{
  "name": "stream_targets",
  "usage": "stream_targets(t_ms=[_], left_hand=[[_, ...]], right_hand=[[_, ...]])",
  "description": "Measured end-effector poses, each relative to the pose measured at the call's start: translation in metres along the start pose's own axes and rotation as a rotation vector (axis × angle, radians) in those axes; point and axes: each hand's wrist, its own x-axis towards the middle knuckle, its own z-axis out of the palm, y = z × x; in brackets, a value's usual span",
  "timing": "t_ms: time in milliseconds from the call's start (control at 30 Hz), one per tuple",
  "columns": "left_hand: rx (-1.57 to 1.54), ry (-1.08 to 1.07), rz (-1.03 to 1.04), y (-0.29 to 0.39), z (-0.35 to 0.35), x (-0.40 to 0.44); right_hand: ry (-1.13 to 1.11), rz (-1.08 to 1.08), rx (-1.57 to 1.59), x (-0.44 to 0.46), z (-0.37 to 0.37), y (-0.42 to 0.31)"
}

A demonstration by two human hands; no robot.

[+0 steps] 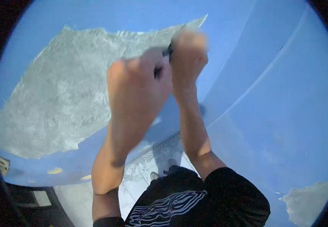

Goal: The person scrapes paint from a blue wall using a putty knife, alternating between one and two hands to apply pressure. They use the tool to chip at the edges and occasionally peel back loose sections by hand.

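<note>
Both my hands are raised close together in front of a blue wall point(281, 125). My left hand point(139, 83) is a closed fist, its back toward the camera. Just right of it and a little higher is my right hand point(188, 53), also closed, its knuckles blurred. A small dark object point(169, 50) shows between the two hands; most of it is hidden by the fingers, and I cannot make out what it is. Behind my hands spreads a large rough grey patch point(65, 87) with ragged edges on the blue wall.
A smaller grey patch point(309, 200) is at the lower right of the wall. Below is a white tiled floor point(79, 200). A dark object with a pale rectangle point(42, 198) stands at the lower left. A pale crease runs diagonally across the blue surface at the right.
</note>
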Motion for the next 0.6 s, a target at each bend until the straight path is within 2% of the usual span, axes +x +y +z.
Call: stream_targets(t_ms=[67, 100, 233, 300, 333, 400, 533, 600], left_hand=[[0.077, -0.044, -0.028, 0.026, -0.021, -0.004], [0.142, 0.0, -0.131, 0.029, -0.021, -0.007], [0.123, -0.002, -0.107, 0.025, -0.022, -0.01], [0.111, -0.023, -0.081, 0.018, -0.028, -0.008], [0.114, -0.022, -0.081, 0.017, -0.03, -0.011], [0.081, 0.031, -0.066, 0.012, -0.031, -0.012], [0.063, 0.005, -0.067, -0.002, -0.036, -0.01], [0.084, 0.01, -0.048, -0.002, -0.036, -0.012]], right_hand=[[0.121, -0.148, 0.098, -0.005, -0.008, -0.006], [0.168, -0.215, 0.15, -0.007, -0.009, -0.006], [0.149, -0.21, 0.232, -0.011, -0.014, -0.008], [-0.039, -0.141, 0.155, -0.01, -0.02, -0.015], [-0.039, -0.141, 0.158, -0.015, -0.017, -0.016], [0.201, -0.213, 0.151, -0.016, -0.008, -0.022], [0.056, -0.192, 0.152, -0.024, -0.013, -0.022], [0.234, -0.194, 0.16, -0.021, -0.005, -0.026]])
